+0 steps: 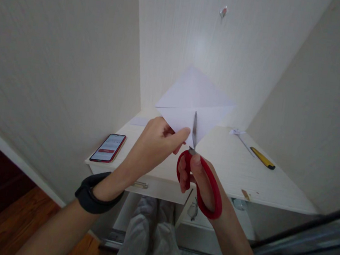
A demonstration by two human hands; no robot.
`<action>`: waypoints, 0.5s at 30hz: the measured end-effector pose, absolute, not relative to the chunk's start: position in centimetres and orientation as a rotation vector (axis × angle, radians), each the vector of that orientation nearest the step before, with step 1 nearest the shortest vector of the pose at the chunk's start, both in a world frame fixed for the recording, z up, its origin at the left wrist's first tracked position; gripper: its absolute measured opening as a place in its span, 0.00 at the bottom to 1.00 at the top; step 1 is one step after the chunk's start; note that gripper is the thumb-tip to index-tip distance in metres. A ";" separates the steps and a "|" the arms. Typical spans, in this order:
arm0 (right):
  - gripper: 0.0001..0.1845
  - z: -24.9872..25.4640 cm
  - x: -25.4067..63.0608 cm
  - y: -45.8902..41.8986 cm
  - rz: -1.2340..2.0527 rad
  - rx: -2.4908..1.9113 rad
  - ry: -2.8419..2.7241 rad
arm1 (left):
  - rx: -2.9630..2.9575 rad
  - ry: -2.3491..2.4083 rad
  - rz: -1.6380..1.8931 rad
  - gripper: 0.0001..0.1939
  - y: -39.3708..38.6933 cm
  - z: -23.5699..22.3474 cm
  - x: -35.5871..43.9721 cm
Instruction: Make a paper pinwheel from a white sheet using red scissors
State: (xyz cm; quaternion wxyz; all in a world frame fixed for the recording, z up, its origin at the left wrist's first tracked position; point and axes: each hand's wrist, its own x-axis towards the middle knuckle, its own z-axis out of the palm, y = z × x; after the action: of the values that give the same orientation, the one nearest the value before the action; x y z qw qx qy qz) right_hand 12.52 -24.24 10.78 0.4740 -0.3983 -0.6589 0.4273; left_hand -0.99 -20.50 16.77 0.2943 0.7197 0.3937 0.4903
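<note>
A white sheet of paper (pixel 194 89), creased across its middle, is held up above the desk with one corner toward me. My left hand (pixel 164 137) pinches its near edge between thumb and fingers. In my right hand (pixel 196 175) is a pair of scissors (pixel 215 200) with red handles, my thumb and fingers through the loops. The scissors point away from me, and one blade lies over the paper near its closest corner. The other blade is hidden behind the sheet.
A phone (pixel 108 148) with a lit screen lies on the white desk (pixel 230 169) at the left. To the right are a yellow utility knife (pixel 262 157) and a thin paper scrap (pixel 245 142). Panels stand on both sides and behind. Below is a drawer (pixel 159 186).
</note>
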 end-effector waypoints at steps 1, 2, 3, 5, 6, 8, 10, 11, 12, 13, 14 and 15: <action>0.34 10.8 12.5 -24.3 1.046 -0.969 -1.613 | 1.915 1.050 1.297 0.17 -20.5 16.8 -1.0; 0.34 10.8 12.6 -24.3 1.045 -0.968 -1.613 | 1.914 1.051 1.290 0.18 -20.5 16.8 -1.0; 0.34 10.8 12.6 -24.3 1.042 -0.968 -1.616 | 1.913 1.051 1.288 0.18 -20.5 16.8 -1.0; 0.34 10.8 12.6 -24.3 1.043 -0.975 -1.617 | 1.907 1.044 1.286 0.17 -20.4 16.8 -1.0; 0.35 10.7 12.6 -24.3 1.049 -0.978 -1.616 | 1.906 1.038 1.287 0.17 -20.4 16.8 -1.0; 0.35 10.6 12.7 -24.2 1.058 -0.982 -1.616 | 1.907 1.030 1.287 0.17 -20.4 16.7 -1.0; 0.35 10.6 12.6 -24.2 1.065 -0.989 -1.617 | 1.903 1.035 1.285 0.17 -20.5 16.8 -1.0; 0.35 10.6 12.6 -24.2 1.066 -0.991 -1.618 | 1.902 1.041 1.284 0.17 -20.5 16.8 -1.0; 0.35 10.7 12.6 -24.2 1.065 -0.994 -1.619 | 1.901 1.047 1.281 0.17 -20.6 16.8 -1.0; 0.36 10.7 12.5 -24.2 1.066 -0.997 -1.617 | 1.901 1.054 1.275 0.17 -20.6 16.8 -1.1; 0.36 10.8 12.4 -24.2 1.067 -0.999 -1.613 | 1.904 1.057 1.271 0.18 -20.7 16.9 -1.1; 0.36 10.8 12.4 -24.3 1.065 -1.002 -1.608 | 1.906 1.060 1.269 0.18 -20.7 16.9 -1.1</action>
State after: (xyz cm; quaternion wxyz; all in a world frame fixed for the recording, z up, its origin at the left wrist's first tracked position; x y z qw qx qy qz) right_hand 12.40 -24.26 10.82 0.4655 -0.4080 -0.6547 0.4339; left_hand -1.07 -20.72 16.89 0.3044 0.7194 0.4001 0.4793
